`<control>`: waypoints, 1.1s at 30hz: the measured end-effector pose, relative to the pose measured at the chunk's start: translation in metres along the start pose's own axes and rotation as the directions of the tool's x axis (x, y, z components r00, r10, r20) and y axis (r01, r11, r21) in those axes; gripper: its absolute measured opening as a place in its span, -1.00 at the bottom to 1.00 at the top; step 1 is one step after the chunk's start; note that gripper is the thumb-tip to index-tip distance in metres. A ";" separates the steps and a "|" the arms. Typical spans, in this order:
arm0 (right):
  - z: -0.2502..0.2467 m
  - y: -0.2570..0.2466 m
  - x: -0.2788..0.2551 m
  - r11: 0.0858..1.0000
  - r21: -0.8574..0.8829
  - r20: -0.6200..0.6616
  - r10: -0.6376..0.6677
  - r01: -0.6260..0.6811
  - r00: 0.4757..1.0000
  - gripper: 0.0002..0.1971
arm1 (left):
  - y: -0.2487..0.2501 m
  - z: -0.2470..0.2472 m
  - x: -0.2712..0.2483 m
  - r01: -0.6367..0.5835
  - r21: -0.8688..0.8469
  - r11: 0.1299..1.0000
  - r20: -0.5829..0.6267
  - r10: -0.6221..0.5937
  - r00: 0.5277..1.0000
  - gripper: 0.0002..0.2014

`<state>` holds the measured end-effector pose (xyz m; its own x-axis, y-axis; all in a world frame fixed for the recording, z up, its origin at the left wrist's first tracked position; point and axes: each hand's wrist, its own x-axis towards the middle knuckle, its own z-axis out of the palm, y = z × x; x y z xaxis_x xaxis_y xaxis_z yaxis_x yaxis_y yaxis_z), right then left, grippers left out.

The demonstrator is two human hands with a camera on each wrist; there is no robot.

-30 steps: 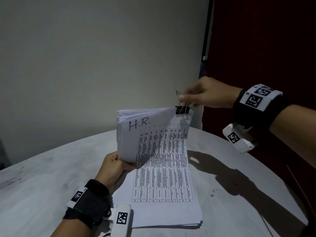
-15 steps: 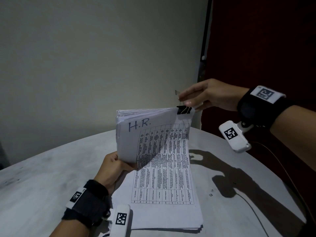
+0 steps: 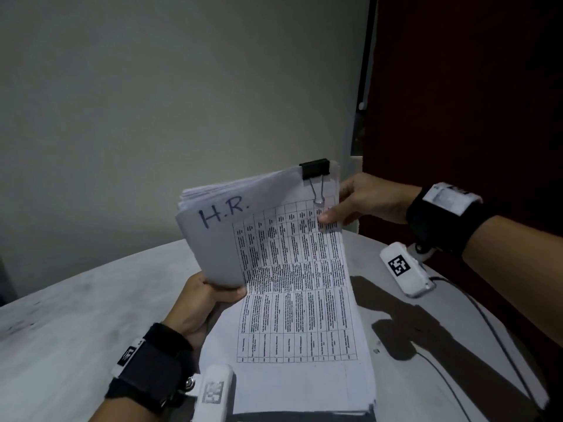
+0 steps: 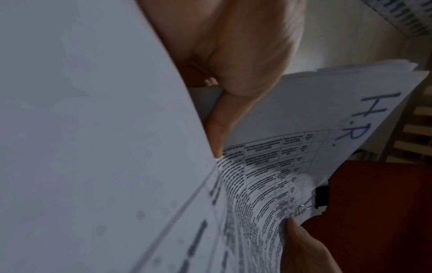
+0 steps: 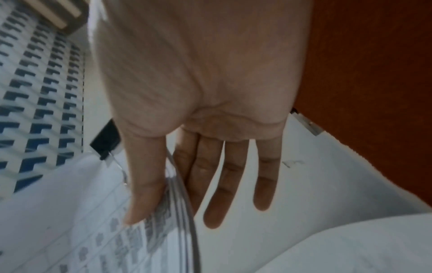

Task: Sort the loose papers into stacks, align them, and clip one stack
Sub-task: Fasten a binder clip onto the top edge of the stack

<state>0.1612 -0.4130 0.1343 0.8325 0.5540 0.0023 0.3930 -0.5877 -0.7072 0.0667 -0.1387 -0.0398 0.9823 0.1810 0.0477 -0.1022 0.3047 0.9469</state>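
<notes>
Papers (image 3: 268, 239) marked "H.R." stand upright over the surface (image 3: 76, 315), black clip (image 3: 315, 172) now seated at one o'clock. Right hand (image 3: 362, 202) has left the clip's handles to pinch the edge; left hand (image 3: 207, 300) grips below. Clipping looks finished.

- Raised paper stack (image 3: 262, 239), held at its lower left corner by the left hand (image 3: 204, 303) and right edge by the right hand (image 3: 359, 202), blocks the centre.
- Binder clip (image 3: 315, 170) occupies the stack's top right corner.
- Round table (image 3: 76, 324) lies bare left of the flat papers (image 3: 304, 388).
- Cable (image 3: 487, 315) crosses the table's right side.
</notes>
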 end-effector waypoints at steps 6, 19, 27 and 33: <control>0.037 0.028 0.002 0.949 0.290 0.062 0.112 -0.126 0.992 -0.66 | -0.002 -0.008 0.003 0.119 -0.020 0.993 0.040 -0.118 0.992 -0.50; 0.122 0.116 0.030 0.776 0.540 -0.054 0.417 -0.325 0.907 -0.48 | -0.004 -0.030 0.012 0.299 0.116 0.947 -0.245 -0.265 0.933 -0.84; 0.111 0.120 0.023 0.837 0.401 -0.171 0.468 -0.373 0.867 -0.68 | 0.011 -0.029 -0.008 0.355 0.689 0.632 -0.243 -0.261 0.934 -0.53; 0.114 0.105 0.002 0.891 -0.139 0.100 0.446 -0.431 0.890 0.04 | 0.009 -0.008 -0.009 0.242 0.927 0.285 -0.148 -0.315 0.937 -0.30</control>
<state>0.1593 -0.4066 -0.0205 0.8766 0.2899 -0.3841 0.0458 -0.8448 -0.5331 0.0560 -0.1297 -0.0343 0.9298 0.2123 -0.3008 0.3546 -0.7364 0.5762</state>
